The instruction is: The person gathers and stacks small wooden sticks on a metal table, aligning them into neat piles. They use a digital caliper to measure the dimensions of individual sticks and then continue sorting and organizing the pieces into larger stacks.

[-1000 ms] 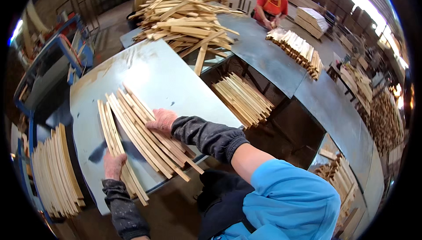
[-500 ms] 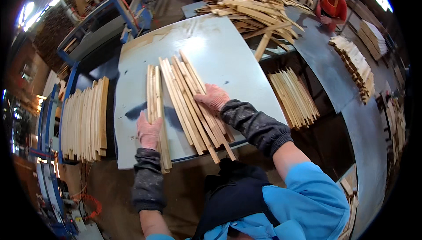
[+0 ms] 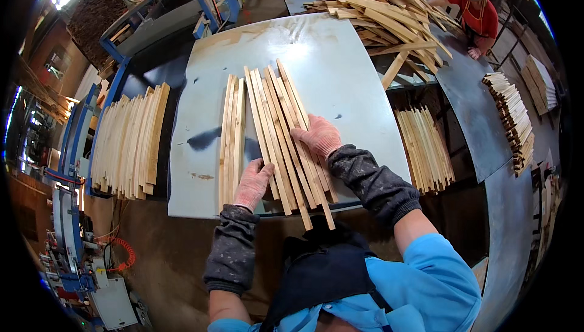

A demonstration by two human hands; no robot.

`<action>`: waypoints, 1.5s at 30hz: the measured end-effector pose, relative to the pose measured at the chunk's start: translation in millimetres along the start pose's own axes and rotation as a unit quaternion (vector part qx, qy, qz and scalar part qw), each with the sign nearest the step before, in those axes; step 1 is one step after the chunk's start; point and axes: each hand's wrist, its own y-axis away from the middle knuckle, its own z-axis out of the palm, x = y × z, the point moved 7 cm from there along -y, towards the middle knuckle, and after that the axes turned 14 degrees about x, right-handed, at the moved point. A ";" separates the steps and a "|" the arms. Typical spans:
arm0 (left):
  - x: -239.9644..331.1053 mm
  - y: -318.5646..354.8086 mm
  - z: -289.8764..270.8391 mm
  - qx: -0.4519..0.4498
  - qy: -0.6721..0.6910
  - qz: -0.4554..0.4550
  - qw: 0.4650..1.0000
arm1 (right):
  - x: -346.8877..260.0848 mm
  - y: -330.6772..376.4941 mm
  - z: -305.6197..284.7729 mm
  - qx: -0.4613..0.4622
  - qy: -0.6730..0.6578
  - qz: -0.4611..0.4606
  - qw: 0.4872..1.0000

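Note:
A loose bundle of long, narrow wooden strips (image 3: 277, 143) lies fanned on the pale tabletop, with some ends jutting over the near edge. My right hand (image 3: 319, 135), in a pink glove, grips the bundle's right side, thumb on top; its other fingers are partly hidden. To the left lies a smaller group of strips (image 3: 230, 137), separated by a narrow gap that widens toward me. My left hand (image 3: 253, 184), also gloved, is at that gap's near end, fingers loosely bent and apart, beside the bundle's left edge. Its palm side is hidden.
The pale table (image 3: 201, 95) has dark stains. Stacked strips (image 3: 131, 140) stand left, near a blue machine frame (image 3: 112, 52); another stack (image 3: 426, 149) sits right. Beyond is a jumbled wood heap (image 3: 389, 13). A person in red (image 3: 480, 16) stands at the far right bench (image 3: 462, 95).
My left hand has left the smaller group and moved right to the gap beside the larger bundle. My right hand stays on the bundle's right side. The view has shifted slightly.

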 end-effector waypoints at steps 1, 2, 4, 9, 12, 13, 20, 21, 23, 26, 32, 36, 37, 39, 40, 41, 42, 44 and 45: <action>13.9 0.8 1.1 0.010 -0.058 0.022 0.998 | 7.2 -2.9 -8.0 -0.003 -0.007 0.017 1.000; 33.6 4.6 2.7 0.019 -0.111 0.048 0.992 | 5.4 -2.6 -14.6 -0.016 -0.015 0.014 1.000; 34.6 8.2 -11.3 0.099 -0.219 0.020 0.970 | -9.6 5.5 -20.4 -0.037 -0.031 0.008 0.999; 76.4 35.1 -37.5 0.202 -0.276 0.151 0.927 | -15.7 12.0 -42.4 0.221 0.032 -0.183 0.957; 83.1 39.7 -39.0 0.103 -0.138 0.132 0.976 | -51.1 35.1 -45.0 -0.067 -0.259 -0.030 0.963; 98.7 48.1 -23.2 0.053 0.090 0.099 0.990 | -50.8 43.6 -26.7 -0.140 -0.336 0.014 0.931; 123.8 59.8 8.6 -0.012 0.026 0.050 0.998 | -14.3 88.2 -19.9 -0.105 -0.544 0.119 0.824; 122.3 56.1 1.2 0.017 0.061 0.014 0.998 | -4.6 76.3 -31.4 -0.087 -0.547 0.124 0.824; 97.2 45.5 -26.7 0.096 0.080 0.006 0.992 | -2.8 42.7 -62.5 -0.035 -0.515 0.091 0.852; 82.5 30.8 -74.7 0.228 -0.062 0.131 0.963 | -43.1 -108.2 -164.9 0.070 -0.472 -0.056 0.877; 56.9 18.5 -98.3 0.224 -0.324 0.037 0.919 | -112.5 -252.6 -236.6 0.138 -0.362 0.035 0.921; 26.4 12.7 -99.0 0.164 -0.359 -0.020 0.919 | -68.2 -143.4 -136.2 0.025 -0.232 -0.057 0.971; 31.7 8.8 -96.1 0.147 -0.359 -0.040 0.921 | -39.0 -122.7 -119.3 0.037 -0.190 -0.075 0.978; 37.1 5.8 -96.8 0.123 -0.351 -0.026 0.928 | -3.0 -81.2 -95.4 0.040 -0.120 -0.076 0.989; 38.5 2.8 -95.1 0.106 -0.344 -0.013 0.933 | 10.9 -56.2 -89.8 0.034 -0.091 -0.049 0.994; 37.1 1.5 -97.7 0.106 -0.336 -0.001 0.936 | 25.5 -37.4 -80.4 0.022 -0.054 -0.028 0.998; 33.4 0.7 -100.4 0.098 -0.334 -0.011 0.937 | 41.3 -23.0 -64.9 0.010 -0.018 -0.007 1.000; 28.1 -3.1 -100.2 0.082 -0.330 -0.026 0.940 | 49.4 -4.1 -36.5 -0.026 0.000 0.009 1.000; 26.4 -5.0 -98.2 0.094 -0.329 0.005 0.940 | 40.3 3.6 -24.1 -0.032 0.006 0.005 0.999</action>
